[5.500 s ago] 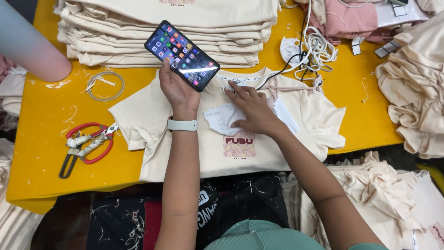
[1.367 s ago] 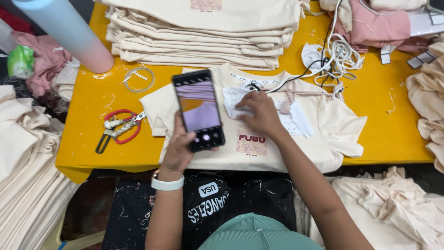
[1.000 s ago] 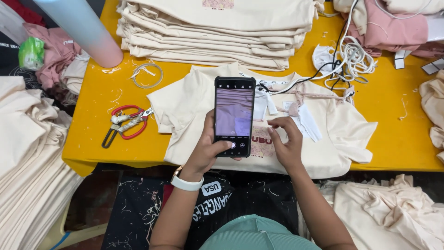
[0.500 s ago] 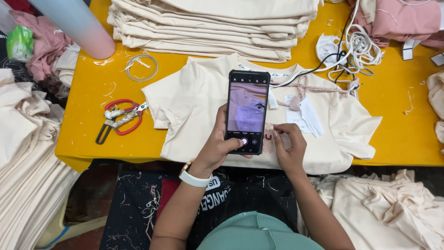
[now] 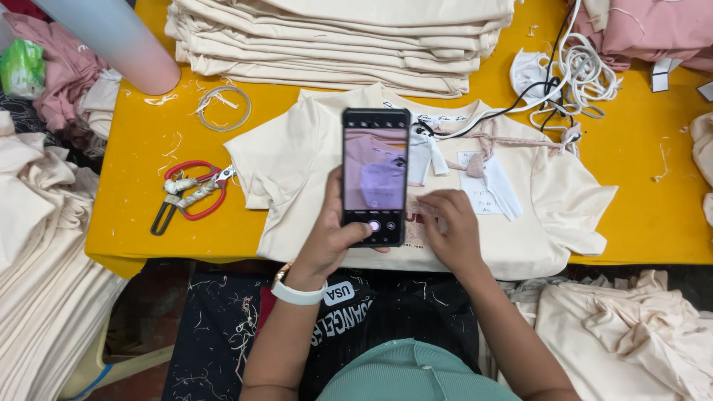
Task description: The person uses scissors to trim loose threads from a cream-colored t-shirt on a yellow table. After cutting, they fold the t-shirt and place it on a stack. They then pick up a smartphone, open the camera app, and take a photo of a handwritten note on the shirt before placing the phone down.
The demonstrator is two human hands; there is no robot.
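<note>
Cream shirt [image 5: 312,160] lies flat on the yellow table [image 5: 646,215]; my left hand [image 5: 330,241] grips a phone [image 5: 375,177] upright above it, my right hand [image 5: 449,230] resting loose-fingered on the fabric beside the phone.

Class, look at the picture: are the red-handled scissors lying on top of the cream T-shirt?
No, the red-handled scissors lie on the bare yellow table, apart from the cream T-shirt spread flat beside them.
</note>
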